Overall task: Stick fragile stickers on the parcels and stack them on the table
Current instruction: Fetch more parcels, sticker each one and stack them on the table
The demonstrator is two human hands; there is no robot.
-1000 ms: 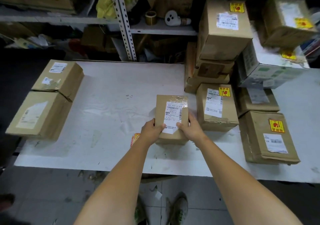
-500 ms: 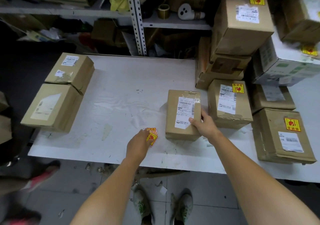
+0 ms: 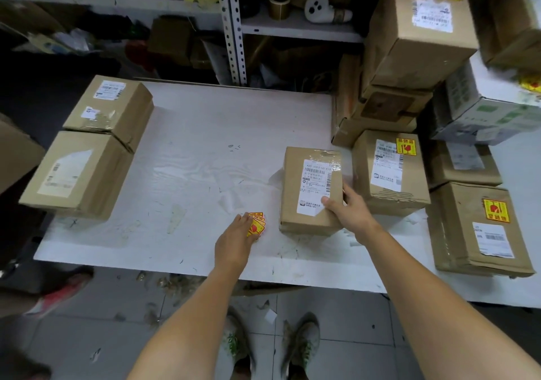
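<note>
Two hands, right hand [image 3: 351, 214] fingers [image 3: 349, 191] clamped on the middle parcel [image 3: 307, 186] lying on the worktop [image 3: 190, 160], left hand [image 3: 234, 240] on the fragile stickers [image 3: 257, 222] just beside it, perhaps pinching, I cannot tell.

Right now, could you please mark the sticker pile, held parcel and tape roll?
sticker pile [image 3: 258, 224], head view, top sticker.
held parcel [image 3: 292, 189], head view, cardboard top.
tape roll [image 3: 278, 10], head view, outer side.

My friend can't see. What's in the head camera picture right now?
A person's right hand grips a small brown parcel on a white table, while the left hand touches a little pile of yellow fragile stickers. Other parcels sit at both sides.
</note>
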